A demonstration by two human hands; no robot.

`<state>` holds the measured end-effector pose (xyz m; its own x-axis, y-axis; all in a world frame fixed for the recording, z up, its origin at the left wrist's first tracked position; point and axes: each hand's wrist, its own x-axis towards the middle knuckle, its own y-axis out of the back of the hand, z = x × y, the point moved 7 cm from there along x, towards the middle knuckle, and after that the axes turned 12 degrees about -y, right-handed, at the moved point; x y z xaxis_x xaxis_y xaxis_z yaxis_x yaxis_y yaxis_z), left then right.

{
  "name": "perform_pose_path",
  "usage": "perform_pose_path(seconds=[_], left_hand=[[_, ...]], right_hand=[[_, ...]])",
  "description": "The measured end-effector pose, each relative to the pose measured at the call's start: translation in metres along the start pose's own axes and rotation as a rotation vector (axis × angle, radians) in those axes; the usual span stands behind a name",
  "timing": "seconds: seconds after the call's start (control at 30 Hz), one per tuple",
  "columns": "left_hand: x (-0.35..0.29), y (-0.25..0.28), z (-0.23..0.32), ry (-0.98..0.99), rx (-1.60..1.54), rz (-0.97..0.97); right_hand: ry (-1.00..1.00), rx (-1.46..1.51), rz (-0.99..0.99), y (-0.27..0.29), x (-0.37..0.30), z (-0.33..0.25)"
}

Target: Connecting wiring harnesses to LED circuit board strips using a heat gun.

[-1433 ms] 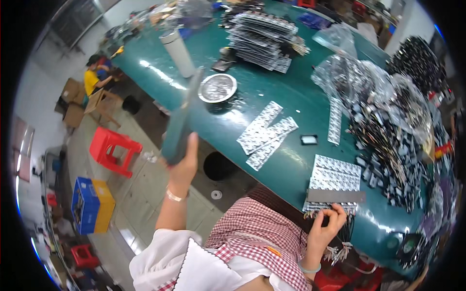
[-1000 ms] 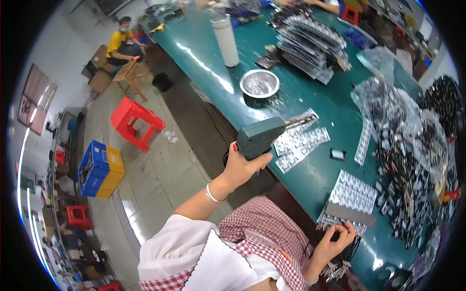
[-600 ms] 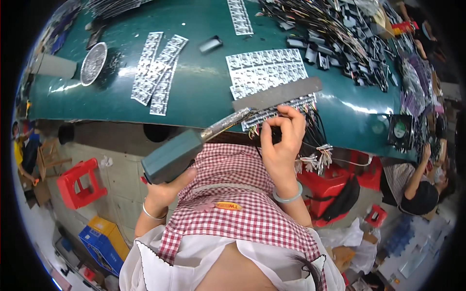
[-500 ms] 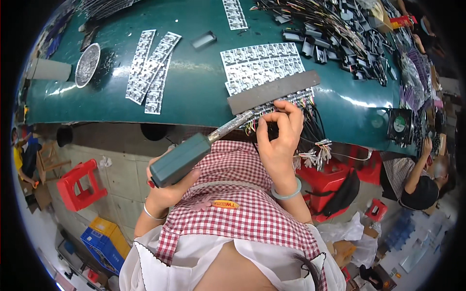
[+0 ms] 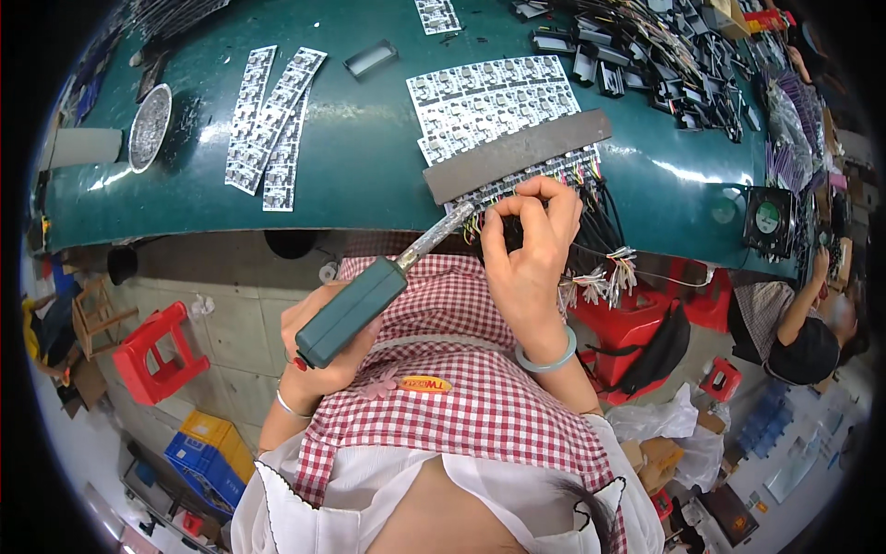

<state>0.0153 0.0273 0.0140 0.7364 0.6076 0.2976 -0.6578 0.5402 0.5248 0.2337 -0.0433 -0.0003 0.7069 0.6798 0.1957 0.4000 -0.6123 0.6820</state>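
Observation:
My left hand (image 5: 297,319) is closed round the dark green handle of a soldering iron (image 5: 355,309). Its silvery shaft points up and right to a strip of circuit boards (image 5: 521,183) at the table's near edge. My right hand (image 5: 533,268) hovers over that strip, thumb and index finger curled into a pinch; what lies between the fingertips is too small to make out. A flat grey-brown bar (image 5: 517,155) lies across the boards just beyond both hands. Coloured and black wires (image 5: 600,208) hang from the strip over the edge, beside the right hand.
White circuit board panels (image 5: 494,88) lie under and behind the bar, with more board strips (image 5: 277,120) to the left. A small black housing (image 5: 371,59), a round dish (image 5: 150,127) and a heap of housings and cables (image 5: 646,65) share the green table (image 5: 360,185).
The view has shifted slightly, so the tabletop things appear higher and further left. The iron's tip and my right hand stay at the board strip, with little movement relative to it.

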Motion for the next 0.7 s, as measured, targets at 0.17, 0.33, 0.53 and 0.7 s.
perform_pose_path(seconds=[0.17,0.33,0.53,0.7], left_hand=[[0.0011,-0.0007,-0.0016,0.014,-0.006,-0.012],[0.0010,-0.0028,-0.0043,0.003,0.001,-0.033],[0.0003,-0.0036,-0.0071,-0.053,-0.043,0.000],[0.0023,-0.0021,-0.0037,-0.067,-0.007,0.004]], right_hand=[[0.043,-0.016,0.004,-0.0026,-0.0001,-0.0014],[0.067,-0.027,0.013,-0.0025,0.0000,-0.0019],[0.075,-0.027,0.014,-0.0020,0.0005,-0.0037],[0.075,-0.030,0.003,-0.0021,0.0005,-0.0047]])
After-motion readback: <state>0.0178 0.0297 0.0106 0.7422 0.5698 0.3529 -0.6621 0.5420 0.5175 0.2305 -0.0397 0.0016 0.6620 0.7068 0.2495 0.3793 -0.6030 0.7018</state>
